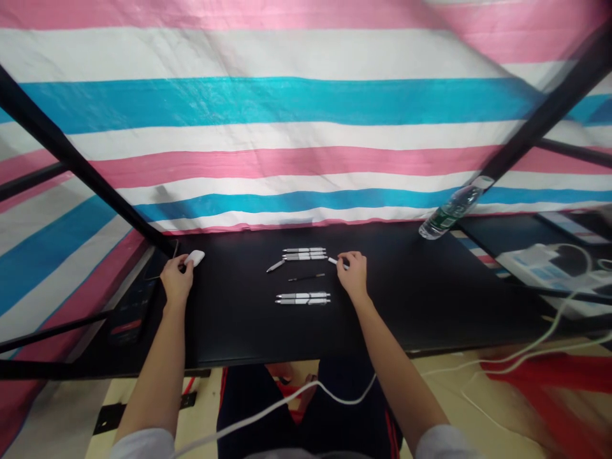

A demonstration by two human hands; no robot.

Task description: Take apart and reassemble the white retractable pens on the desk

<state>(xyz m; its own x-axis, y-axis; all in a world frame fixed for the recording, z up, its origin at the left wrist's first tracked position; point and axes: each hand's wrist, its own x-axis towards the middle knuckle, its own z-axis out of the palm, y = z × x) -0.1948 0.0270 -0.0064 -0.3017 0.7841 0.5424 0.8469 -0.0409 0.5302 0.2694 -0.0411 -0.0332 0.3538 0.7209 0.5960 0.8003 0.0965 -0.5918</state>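
Note:
My left hand (pixel 176 278) rests on the black table (pixel 239 331) at the far left, fingers curled, touching a small white rounded case (pixel 194 257). At the table's middle, my right hand (pixel 352 273) is pinched on a short white pen part (pixel 333 261). To its left lie three white pens (pixel 304 254) in a row. A loose pen tip piece (pixel 275 266) and a thin dark refill (pixel 306 277) lie below them. Two more white pens (pixel 303 298) lie side by side nearer to me.
A plastic water bottle (pixel 449 213) stands at the back right. A white power strip with cables (pixel 549 264) lies on the right. A dark phone (pixel 160 258) sits by the left black frame pole (pixel 71 156). A striped tarp (pixel 306 127) hangs behind. A white cable (pixel 296 395) crosses my lap.

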